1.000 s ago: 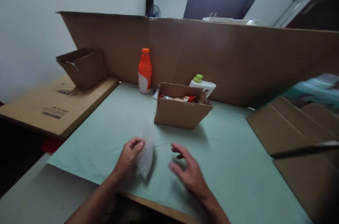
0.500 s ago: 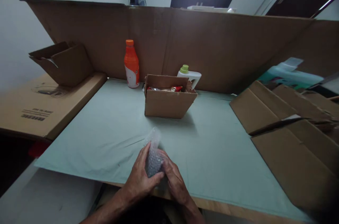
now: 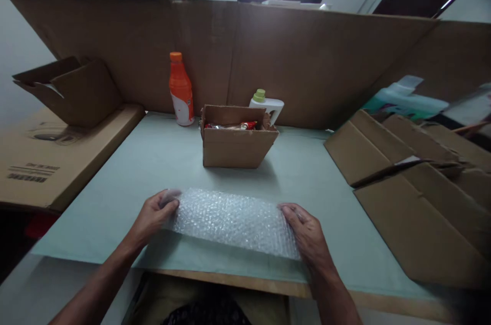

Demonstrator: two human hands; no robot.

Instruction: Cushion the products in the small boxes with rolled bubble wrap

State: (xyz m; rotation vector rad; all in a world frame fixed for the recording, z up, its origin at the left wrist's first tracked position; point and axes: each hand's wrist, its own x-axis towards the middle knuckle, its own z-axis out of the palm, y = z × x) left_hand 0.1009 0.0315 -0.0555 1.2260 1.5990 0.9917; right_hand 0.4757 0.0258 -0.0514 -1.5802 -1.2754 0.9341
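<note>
A strip of clear bubble wrap (image 3: 232,220) is stretched out between my two hands, over the front part of the table. My left hand (image 3: 157,212) pinches its left end, where some of the wrap bunches or curls at the fingers. At the right end, my right hand (image 3: 305,228) grips the edge between thumb and fingers. Just beyond the wrap stands a small open cardboard box (image 3: 236,148) with red and shiny packets (image 3: 247,125) inside; most of what it holds is hidden by its front wall.
Behind the box are an orange bottle (image 3: 181,89) and a white jug with a green cap (image 3: 268,105). Open cardboard boxes (image 3: 418,222) line the right side, near a teal bottle (image 3: 410,100). At left, another open box (image 3: 84,92) rests on a flat carton (image 3: 23,146). A cardboard wall (image 3: 299,59) closes the back.
My hands have moved apart, left and right. The bubble wrap, bunched between them before, is now spread out flat. The view has shifted slightly.
</note>
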